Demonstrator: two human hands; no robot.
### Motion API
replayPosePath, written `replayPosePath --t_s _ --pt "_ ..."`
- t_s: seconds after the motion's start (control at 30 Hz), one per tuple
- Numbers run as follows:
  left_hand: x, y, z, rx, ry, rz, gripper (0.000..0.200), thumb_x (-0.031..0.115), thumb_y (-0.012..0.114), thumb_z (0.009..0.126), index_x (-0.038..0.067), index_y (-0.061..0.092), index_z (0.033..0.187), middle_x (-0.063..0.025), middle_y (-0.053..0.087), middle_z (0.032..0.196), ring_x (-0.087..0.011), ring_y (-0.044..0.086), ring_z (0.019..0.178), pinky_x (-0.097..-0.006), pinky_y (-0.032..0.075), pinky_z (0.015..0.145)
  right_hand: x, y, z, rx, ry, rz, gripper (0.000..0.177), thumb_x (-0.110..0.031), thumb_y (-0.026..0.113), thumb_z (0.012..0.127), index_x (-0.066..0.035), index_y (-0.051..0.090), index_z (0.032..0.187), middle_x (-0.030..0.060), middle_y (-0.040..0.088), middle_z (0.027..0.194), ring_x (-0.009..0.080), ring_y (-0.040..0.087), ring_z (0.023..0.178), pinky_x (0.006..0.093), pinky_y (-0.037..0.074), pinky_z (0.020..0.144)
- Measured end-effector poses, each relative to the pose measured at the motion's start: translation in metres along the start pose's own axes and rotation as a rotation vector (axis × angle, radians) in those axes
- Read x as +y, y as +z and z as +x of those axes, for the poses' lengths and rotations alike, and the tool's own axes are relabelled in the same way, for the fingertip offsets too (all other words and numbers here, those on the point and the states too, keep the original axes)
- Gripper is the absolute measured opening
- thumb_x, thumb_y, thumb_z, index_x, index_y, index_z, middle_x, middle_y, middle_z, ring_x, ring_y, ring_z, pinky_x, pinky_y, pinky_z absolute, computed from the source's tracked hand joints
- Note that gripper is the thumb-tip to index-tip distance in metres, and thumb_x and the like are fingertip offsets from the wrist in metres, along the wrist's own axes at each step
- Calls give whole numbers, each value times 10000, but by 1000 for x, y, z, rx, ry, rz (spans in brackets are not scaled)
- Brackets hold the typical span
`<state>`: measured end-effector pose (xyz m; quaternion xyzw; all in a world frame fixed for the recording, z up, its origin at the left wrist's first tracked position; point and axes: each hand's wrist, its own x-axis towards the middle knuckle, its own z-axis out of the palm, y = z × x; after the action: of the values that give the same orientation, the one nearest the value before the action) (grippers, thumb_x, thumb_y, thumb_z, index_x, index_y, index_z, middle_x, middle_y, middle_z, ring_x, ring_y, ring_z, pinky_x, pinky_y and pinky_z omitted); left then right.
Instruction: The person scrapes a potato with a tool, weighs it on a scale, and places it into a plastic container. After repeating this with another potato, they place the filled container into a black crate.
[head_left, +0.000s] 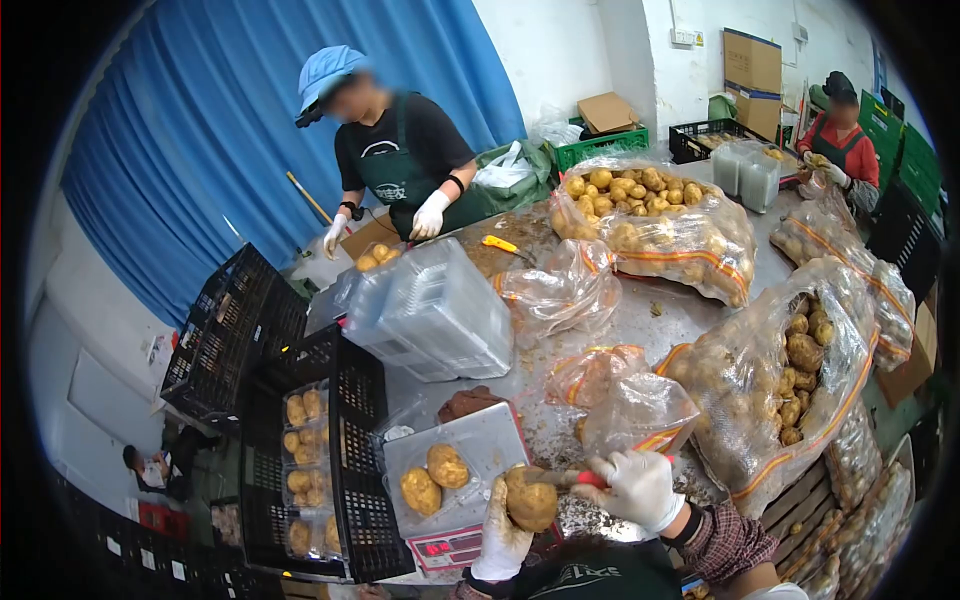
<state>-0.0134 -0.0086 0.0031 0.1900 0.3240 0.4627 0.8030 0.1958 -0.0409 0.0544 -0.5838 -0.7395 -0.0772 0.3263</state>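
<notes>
The left hand [503, 540] is cupping the potato [531, 503] with half-curled fingers beside the scale [485, 428], probably for steadiness; the right hand [637, 490] is gripping the knife [591, 479] tightly, its blade apparently touching the potato.

The 1 view came from a camera worn on the person's head, facing forward and down across the worktable [650, 325]. The left hand [502, 540] and right hand [640, 490] lay nearest the lens, low in the frame, while the blue curtain [270, 130] and white wall [555, 45] stood well beyond, along the top. The wide lens curved the scene inside a dark round border; near its right edge, a far co-worker [842, 150] was perhaps too small to read well.
</notes>
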Motion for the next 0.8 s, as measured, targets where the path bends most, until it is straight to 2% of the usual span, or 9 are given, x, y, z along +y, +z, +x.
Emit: replayPosePath --t_s 0.07,0.13,0.2,0.23,0.33,0.47,0.67,0.77,0.8 --pt "-2 -3 3 38 -157 -174 543 475 413 978 61 443 1329 -146 551 1275 -302 540 1174 -434 445 1009 -6 -6 1 -45 -18 -5 368 -462 710 762 -112 607 810 18 462 561 179 524 484 319 407 439" --pt "-2 -4 2 -104 -215 -127 561 484 418 972 57 438 1335 -162 534 1289 -314 512 1205 -466 420 1029 -19 -2 -7 -81 -205 58 336 -437 707 775 -118 603 802 22 467 564 183 529 484 321 411 437" --pt "-10 -2 2 23 -162 -45 579 497 435 958 59 438 1336 -175 515 1299 -324 481 1233 -492 428 1001 -7 -5 4 -110 22 83 302 -410 708 782 -116 640 782 49 538 577 207 567 490 330 439 449" --pt "-6 -5 2 -101 -291 -405 599 519 430 954 69 427 1351 -179 503 1315 -332 498 1199 -452 449 970 7 -1 5 -40 127 106 300 -400 716 774 -108 652 796 61 561 593 222 578 501 338 449 460" --pt "3 -2 -3 -196 -319 -463 659 566 481 908 62 440 1331 -183 496 1301 -354 482 1150 -450 463 892 14 -9 5 -9 331 225 294 -359 742 747 -88 679 841 80 605 650 252 611 553 352 474 501" --pt "2 -4 2 -332 -333 -601 673 582 477 901 68 436 1333 -190 490 1301 -353 482 1117 -458 466 874 5 -5 -4 -52 180 254 284 -335 753 736 -91 686 865 73 628 697 242 638 609 341 493 548" --pt "6 5 -5 -24 -348 -507 660 587 447 909 88 433 1340 -207 481 1319 -365 497 1166 -492 475 905 1 6 -4 -6 97 200 327 -406 726 758 -112 687 893 48 563 605 223 598 535 333 472 504" --pt "2 -4 -5 -157 -300 -474 692 581 439 916 43 420 1352 -223 511 1278 -361 510 1170 -484 437 980 -17 6 -12 -175 -65 151 356 -473 700 769 -128 674 851 32 529 581 188 573 502 312 444 470" --pt "1 -6 -4 -205 -291 -470 702 592 434 912 42 427 1348 -222 512 1281 -360 510 1171 -497 441 970 -24 10 -12 -54 -172 67 366 -500 691 774 -138 639 779 15 497 554 163 557 483 304 423 443"
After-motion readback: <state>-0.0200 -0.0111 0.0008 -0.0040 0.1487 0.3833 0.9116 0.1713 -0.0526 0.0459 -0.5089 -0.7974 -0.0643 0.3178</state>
